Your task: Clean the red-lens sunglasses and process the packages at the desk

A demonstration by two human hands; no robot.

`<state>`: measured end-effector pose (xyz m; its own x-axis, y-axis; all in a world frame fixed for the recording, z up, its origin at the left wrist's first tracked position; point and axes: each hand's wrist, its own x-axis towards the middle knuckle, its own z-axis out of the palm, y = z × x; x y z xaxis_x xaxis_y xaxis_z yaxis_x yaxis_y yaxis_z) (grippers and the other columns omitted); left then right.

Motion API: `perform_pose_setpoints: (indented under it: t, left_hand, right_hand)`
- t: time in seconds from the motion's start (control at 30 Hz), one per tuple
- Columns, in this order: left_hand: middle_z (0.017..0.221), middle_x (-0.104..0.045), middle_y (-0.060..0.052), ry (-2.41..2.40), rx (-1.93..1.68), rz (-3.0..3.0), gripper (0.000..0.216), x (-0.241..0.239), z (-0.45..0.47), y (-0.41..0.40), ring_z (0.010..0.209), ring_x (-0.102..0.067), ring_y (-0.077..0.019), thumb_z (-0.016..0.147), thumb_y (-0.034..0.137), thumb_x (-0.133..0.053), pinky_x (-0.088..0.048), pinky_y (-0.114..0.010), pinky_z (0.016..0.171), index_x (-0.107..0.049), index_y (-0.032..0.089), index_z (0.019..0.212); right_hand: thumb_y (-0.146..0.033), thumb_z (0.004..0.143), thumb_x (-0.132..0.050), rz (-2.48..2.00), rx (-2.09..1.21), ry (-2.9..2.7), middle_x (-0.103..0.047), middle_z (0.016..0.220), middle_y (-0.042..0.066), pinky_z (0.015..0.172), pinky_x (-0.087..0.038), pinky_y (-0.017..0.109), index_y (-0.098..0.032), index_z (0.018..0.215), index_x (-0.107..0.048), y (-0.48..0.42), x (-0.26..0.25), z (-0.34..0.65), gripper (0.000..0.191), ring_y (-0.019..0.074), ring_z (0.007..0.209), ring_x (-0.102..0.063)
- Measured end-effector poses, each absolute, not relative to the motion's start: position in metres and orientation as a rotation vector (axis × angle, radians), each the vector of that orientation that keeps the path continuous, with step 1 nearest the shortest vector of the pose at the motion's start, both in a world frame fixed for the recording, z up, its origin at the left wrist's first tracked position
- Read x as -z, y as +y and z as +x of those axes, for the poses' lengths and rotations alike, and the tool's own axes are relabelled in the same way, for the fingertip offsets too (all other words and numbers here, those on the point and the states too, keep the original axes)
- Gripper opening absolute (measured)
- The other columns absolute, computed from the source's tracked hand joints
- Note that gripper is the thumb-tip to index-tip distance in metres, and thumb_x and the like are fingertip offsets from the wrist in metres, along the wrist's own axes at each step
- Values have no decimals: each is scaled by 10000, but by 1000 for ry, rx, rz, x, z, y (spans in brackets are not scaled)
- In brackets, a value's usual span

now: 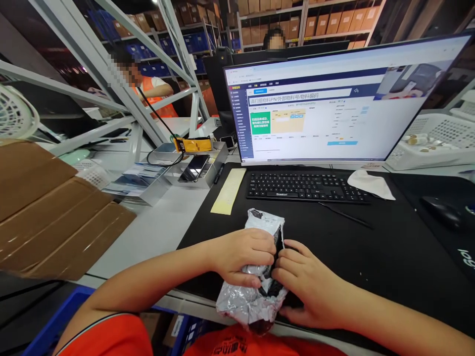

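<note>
gripping torn white parcel (pixel 243 300) with left hand (pixel 247 253) and right hand (pixel 309 282), at near edge of table (pixel 172 210); "bosston" keyboard (pixel 297 185), monitor (pixel 289 141) reading "请扫描物料pn", yellow slip (pixel 229 190) at left edge of mat (pixel 389 259)

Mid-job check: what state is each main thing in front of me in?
Package: torn open, crumpled
Left grip: closed over the package
Right grip: at the torn edge, pinch unclear
Monitor: on, showing a software page
Phone: screen dark
Yellow paper: lying flat
Keyboard: untouched, right end partly covered
Mouse: untouched
</note>
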<state>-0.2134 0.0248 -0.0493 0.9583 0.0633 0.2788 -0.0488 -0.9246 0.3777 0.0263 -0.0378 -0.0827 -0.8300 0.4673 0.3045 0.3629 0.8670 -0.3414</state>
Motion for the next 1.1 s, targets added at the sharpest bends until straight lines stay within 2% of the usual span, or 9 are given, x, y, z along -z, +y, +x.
perform_pose_setpoints:
  t: [0.13,0.23,0.4,0.57,0.7,0.83,0.97,1.03,1.1]
  left_hand:
    - [780,-620,-105,-37,-398,2793,517,48,-210,29,810,-569,-270,974,639,-317,-477,-434,809,-544,203,813]
    - [684,-557,-61,-37,-453,2862,540,47,-210,28,696,-525,-237,990,630,-250,-426,-407,694,-487,225,723]
    - [569,-449,-9,45,-744,2963,572,52,-217,19,547,-402,-194,1025,554,-157,-313,-392,574,-404,238,617]
    - [505,-369,11,197,-952,2968,564,58,-227,3,489,-317,-181,1023,509,-148,-241,-384,530,-330,246,560]
    - [491,-356,13,418,-1061,3013,548,60,-236,-7,482,-303,-180,1019,473,-172,-222,-383,525,-330,245,547]
    - [522,-411,-7,556,-1013,3043,541,61,-241,-4,528,-373,-193,1018,467,-183,-294,-381,552,-371,245,562]
    - [667,-561,-63,602,-821,2998,578,55,-241,-6,664,-506,-226,1020,553,-188,-420,-402,669,-506,220,672]
    - [903,-659,-127,533,-717,2934,605,50,-240,-14,864,-589,-264,993,655,-246,-465,-456,867,-594,193,814]
    - [1081,-663,-147,407,-611,2864,620,46,-238,-24,1001,-599,-279,918,760,-380,-405,-492,1054,-621,189,905]
  right_hand:
    - [-670,762,-658,-563,-303,-2593,-625,852,2,1081,-278,403,-215,872,-574,-39,94,17,476,181,850,-543]
    - [-743,814,-575,-520,-186,-2543,-598,755,-15,1029,-285,408,-212,802,-545,-37,101,11,531,165,771,-497]
    - [-522,985,-485,-331,-144,-2503,-525,663,-43,897,-325,370,-212,721,-509,-40,103,9,408,140,690,-381]
    - [-292,992,-506,-203,-87,-2507,-436,629,-41,781,-325,347,-205,699,-506,-39,106,16,305,147,670,-305]
    - [-260,1008,-486,-168,-72,-2569,-439,655,-32,785,-332,341,-193,723,-527,-30,100,20,296,146,681,-322]
    - [-496,1003,-492,-359,-107,-2610,-503,686,-16,801,-360,339,-201,699,-536,-29,83,14,426,151,699,-396]
    - [-816,746,-606,-551,-335,-2579,-588,761,14,739,-366,361,-205,783,-596,-47,74,1,612,177,720,-467]
    - [-762,660,-711,-651,-349,-2533,-602,755,17,739,-359,370,-203,775,-584,-56,76,-4,585,188,722,-479]
    - [-611,656,-776,-714,-352,-2490,-620,762,18,766,-355,376,-196,774,-575,-63,80,-7,476,192,740,-499]
